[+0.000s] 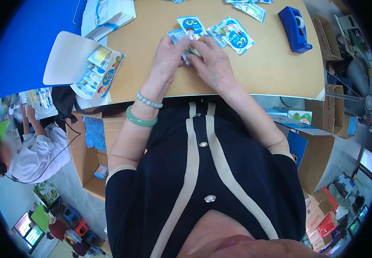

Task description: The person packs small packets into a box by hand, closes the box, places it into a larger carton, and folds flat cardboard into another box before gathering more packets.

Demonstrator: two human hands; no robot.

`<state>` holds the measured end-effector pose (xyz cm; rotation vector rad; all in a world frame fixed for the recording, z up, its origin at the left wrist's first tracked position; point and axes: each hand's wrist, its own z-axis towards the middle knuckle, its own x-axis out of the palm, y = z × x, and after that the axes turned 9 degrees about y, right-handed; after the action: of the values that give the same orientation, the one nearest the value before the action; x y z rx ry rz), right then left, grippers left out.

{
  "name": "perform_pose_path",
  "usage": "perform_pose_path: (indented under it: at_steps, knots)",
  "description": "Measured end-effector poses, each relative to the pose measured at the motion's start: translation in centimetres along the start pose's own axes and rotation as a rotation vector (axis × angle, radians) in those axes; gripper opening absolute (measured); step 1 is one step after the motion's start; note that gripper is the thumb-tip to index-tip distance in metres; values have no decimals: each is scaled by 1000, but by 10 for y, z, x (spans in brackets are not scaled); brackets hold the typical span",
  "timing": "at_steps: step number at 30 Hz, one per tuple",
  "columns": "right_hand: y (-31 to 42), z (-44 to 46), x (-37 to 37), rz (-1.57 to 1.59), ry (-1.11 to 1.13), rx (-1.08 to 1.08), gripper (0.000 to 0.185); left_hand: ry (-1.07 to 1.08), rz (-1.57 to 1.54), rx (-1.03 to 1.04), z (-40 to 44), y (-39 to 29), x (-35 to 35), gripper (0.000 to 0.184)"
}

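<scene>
My left hand (168, 56) has its thumb and fingers closed on a small blue-and-white sachet (178, 36) above the table. My right hand (214, 62) meets it from the right, fingers bent and pinched at the sachet's lower part. Its printed details are partly covered by my fingers. Just beyond my hands is another sachet (192, 26) with a blue round print; whether it touches my fingers I cannot tell. To the right, a printed sachet (238, 36) overlaps another on the tabletop (276, 73).
An open white box (114, 73) holding several sachets stands at the left edge. Behind it lies a stack of flat printed cartons (108, 17). A blue tape dispenser (295, 32) sits at right, more sachets (250, 10) at the back. Cardboard boxes (93, 165) flank me below; a person (39, 150) works at left.
</scene>
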<state>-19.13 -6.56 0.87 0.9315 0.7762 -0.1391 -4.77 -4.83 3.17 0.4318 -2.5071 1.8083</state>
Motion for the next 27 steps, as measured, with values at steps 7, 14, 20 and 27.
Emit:
perform_pose_path:
  at_steps: [7,14,20,27]
  knots:
    - [-14,18,-15,-12,2,134,33,75,-133,29,3,7,-3,21]
    - [-21,26,-13,-457,144,56,24,-118,-165,85,7,12,-16,23]
    - [-23,22,-16,-630,175,-58,20,-139,-111,94,6,18,-27,24]
    - [-17,13,-8,-276,107,89,22,-87,-172,91,-2,14,-27,23]
